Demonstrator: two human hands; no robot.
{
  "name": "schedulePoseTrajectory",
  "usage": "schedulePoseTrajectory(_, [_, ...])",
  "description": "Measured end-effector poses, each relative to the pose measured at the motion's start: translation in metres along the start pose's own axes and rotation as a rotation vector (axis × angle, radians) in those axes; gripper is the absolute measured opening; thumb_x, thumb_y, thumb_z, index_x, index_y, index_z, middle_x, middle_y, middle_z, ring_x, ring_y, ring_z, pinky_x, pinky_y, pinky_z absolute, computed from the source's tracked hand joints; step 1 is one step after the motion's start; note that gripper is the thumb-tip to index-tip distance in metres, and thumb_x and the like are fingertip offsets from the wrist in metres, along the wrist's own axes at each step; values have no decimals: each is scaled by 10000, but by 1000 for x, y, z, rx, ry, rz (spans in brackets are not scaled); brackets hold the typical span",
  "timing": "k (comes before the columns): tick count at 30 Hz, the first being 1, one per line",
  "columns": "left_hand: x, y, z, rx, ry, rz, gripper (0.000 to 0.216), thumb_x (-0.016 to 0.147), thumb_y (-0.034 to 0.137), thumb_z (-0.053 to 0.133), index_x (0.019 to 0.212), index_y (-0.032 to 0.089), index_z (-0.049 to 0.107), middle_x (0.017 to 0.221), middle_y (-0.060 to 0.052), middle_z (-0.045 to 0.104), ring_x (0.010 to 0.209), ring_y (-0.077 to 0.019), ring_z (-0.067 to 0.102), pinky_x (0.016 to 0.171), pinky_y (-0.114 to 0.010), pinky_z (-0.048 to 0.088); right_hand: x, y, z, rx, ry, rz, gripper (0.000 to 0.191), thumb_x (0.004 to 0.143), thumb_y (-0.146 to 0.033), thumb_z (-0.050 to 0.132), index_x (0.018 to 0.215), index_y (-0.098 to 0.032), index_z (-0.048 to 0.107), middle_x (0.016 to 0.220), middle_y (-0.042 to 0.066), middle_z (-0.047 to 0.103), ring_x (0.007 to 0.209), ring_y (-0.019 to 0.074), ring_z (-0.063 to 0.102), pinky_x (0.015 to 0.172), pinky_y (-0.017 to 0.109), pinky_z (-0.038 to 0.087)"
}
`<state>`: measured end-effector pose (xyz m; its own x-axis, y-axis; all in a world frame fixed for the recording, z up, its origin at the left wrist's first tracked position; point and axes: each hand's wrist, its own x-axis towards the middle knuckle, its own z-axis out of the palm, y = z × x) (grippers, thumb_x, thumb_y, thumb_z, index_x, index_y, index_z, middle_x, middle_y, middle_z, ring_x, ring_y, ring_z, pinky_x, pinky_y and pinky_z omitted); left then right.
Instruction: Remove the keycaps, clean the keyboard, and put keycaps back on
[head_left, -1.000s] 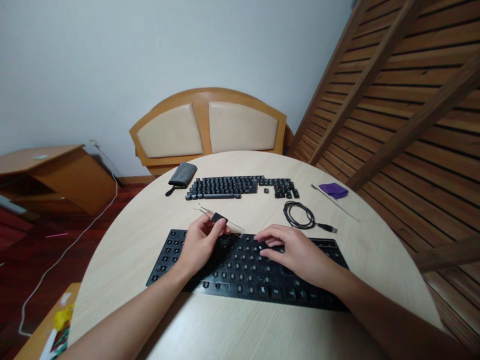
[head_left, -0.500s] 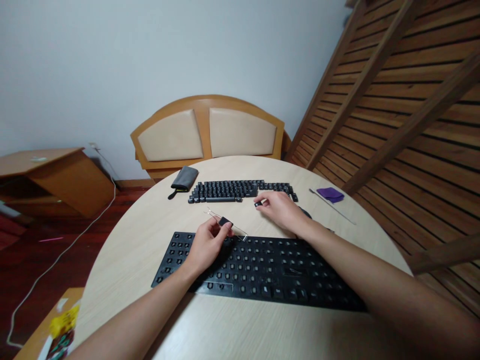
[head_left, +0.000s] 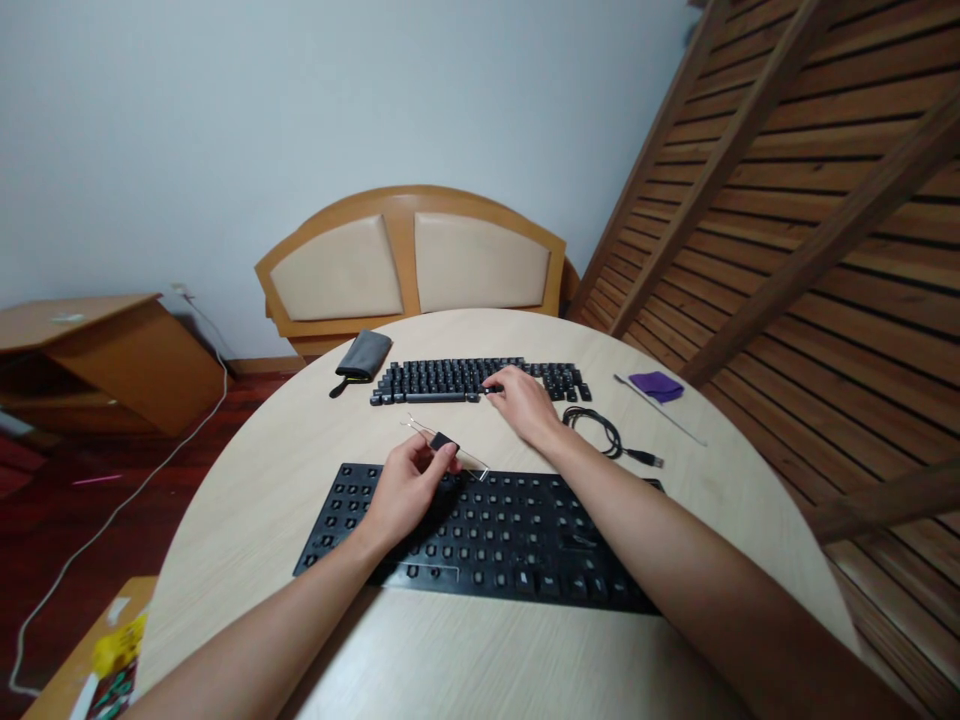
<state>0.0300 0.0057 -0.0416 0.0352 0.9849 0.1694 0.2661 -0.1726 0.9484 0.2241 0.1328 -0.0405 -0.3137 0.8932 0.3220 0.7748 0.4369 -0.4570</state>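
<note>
In my left hand [head_left: 405,490] is a wire keycap puller [head_left: 444,442] with a black handle, gripped between thumb and fingers above the keyboard's far edge. The black keyboard [head_left: 517,530] lies across the near part of the table, most of its switches bare and a few caps along its near edge. Beyond it, loose black keycaps [head_left: 435,380] are laid out in keyboard order. My right hand [head_left: 523,405] reaches to the lower right of the main block, its fingertips pinched on a small black keycap [head_left: 491,389]. Whether that keycap touches the table I cannot tell.
A coiled black USB cable [head_left: 641,457] lies right of my right forearm. Farther right are a thin rod [head_left: 664,411] and a folded purple cloth [head_left: 656,386]. A dark grey pouch [head_left: 365,354] sits at the far left of the round table [head_left: 247,490].
My right hand has moved left and slightly away from me with the keycap, up to the laid-out keycaps, uncovering the cable. My left hand still holds the puller in nearly the same place.
</note>
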Motion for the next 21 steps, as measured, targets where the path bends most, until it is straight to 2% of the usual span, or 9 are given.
schedulePoseTrajectory(11, [1, -2, 0, 1, 10, 2, 298, 911, 450, 633, 807, 170, 637, 750, -37, 725, 727, -190, 669, 726, -298, 481, 3, 1, 11, -103, -28, 105, 200, 902, -198, 656, 1071, -252, 747, 1129, 52, 753, 1067, 246, 678, 889, 338, 507])
schedulePoseTrajectory(21, [0, 0, 1, -14, 9, 0, 313, 904, 468, 638, 802, 172, 626, 748, -33, 721, 729, -190, 666, 727, -297, 481, 2, -1, 11, -124, -28, 112, 178, 914, -216, 644, 1058, -253, 742, 1160, 44, 727, 1076, 220, 664, 861, 308, 505])
